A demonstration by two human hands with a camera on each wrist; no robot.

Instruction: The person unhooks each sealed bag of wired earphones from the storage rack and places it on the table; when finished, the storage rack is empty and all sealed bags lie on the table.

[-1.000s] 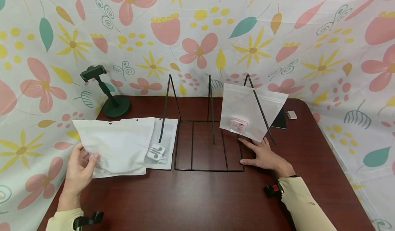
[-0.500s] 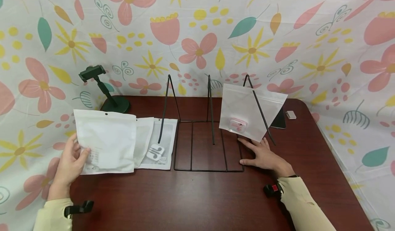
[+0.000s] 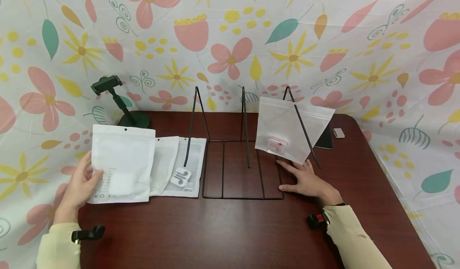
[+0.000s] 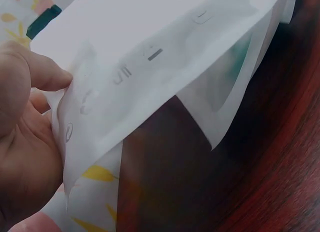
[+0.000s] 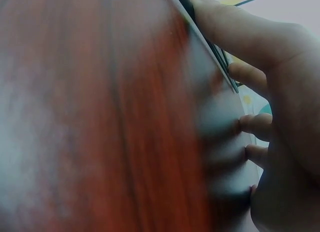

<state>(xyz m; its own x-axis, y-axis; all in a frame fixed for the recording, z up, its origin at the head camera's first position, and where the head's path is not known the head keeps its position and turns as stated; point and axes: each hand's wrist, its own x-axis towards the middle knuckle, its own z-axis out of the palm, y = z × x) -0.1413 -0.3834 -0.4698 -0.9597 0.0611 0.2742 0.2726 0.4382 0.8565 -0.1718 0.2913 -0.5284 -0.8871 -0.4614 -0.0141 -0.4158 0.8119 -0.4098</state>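
Note:
In the head view my left hand (image 3: 78, 186) pinches a flat white zip pouch (image 3: 123, 157) by its left edge, thumb on the printed front. The left wrist view shows the thumb on that pouch (image 4: 115, 87), its lower edge lifted off the table. My right hand (image 3: 307, 182) rests on the table with spread fingers, its thumb and fingertips at the right side of a black wire display rack (image 3: 244, 198). From the rack's right prong hangs a white pouch (image 3: 284, 119) with a small pink item (image 3: 276, 145) showing through.
Partly behind the held pouch lie another white pouch (image 3: 166, 153) and a clear-fronted pouch (image 3: 197, 157) with white earphones (image 3: 181, 176). A green phone stand (image 3: 133, 119) is at back left. A dark phone (image 3: 325, 139) and a small white block (image 3: 338, 133) lie at back right.
My left hand has drawn the pouch left and raised it more upright, uncovering more of the pouch behind it. The right hand stays at the rack's side.

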